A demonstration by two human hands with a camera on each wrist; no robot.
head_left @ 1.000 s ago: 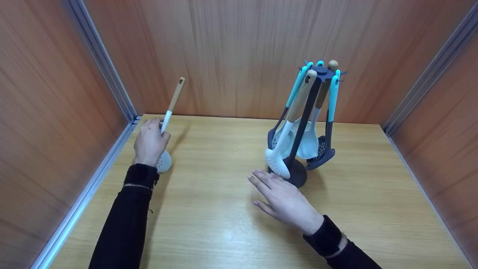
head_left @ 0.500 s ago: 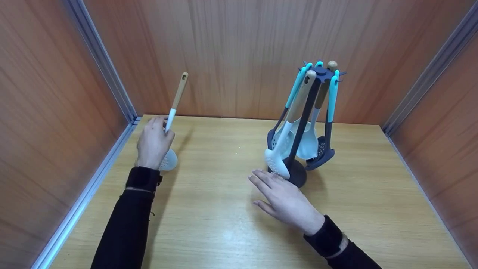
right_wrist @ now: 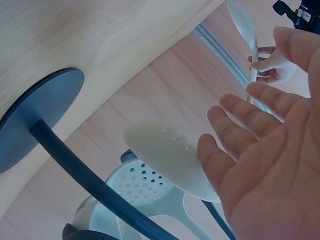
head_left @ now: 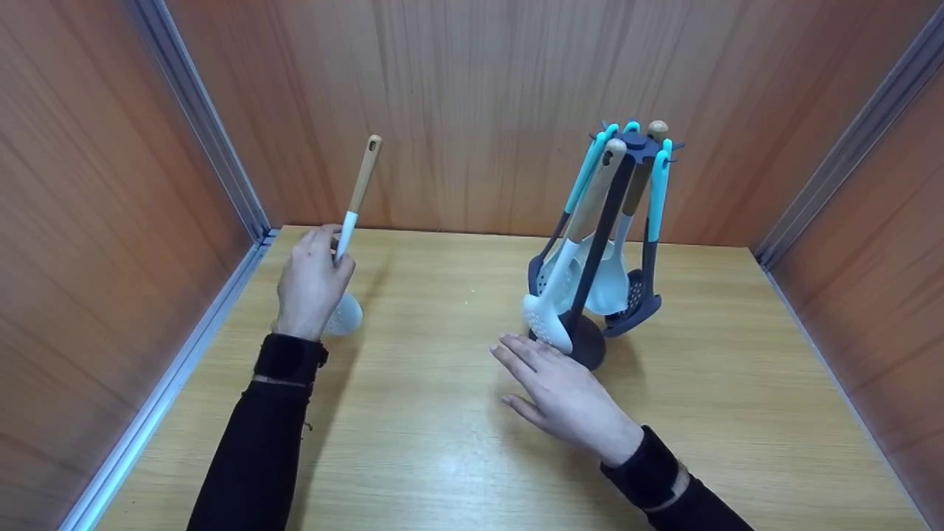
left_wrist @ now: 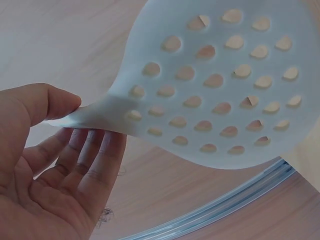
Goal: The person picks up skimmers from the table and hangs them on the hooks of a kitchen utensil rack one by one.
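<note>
My left hand pinches a white skimmer by its neck, thumb on one side and fingers on the other. The skimmer's wooden handle points up and away, and its perforated head hangs low over the table. To the right, my right hand lies with fingers straight beside a dark utensil stand. Its fingertips are right at the white perforated spoon hanging on the stand's near side; in the right wrist view one fingertip overlaps that spoon's head.
Other utensils hang round the stand: a white turner, a dark slotted one with a turquoise handle, and more behind. Wooden panels with metal corner rails enclose the tabletop at the back and both sides.
My left hand has moved to the right and slightly away with the skimmer, whose handle end has risen. My right hand and the stand stay practically still.
</note>
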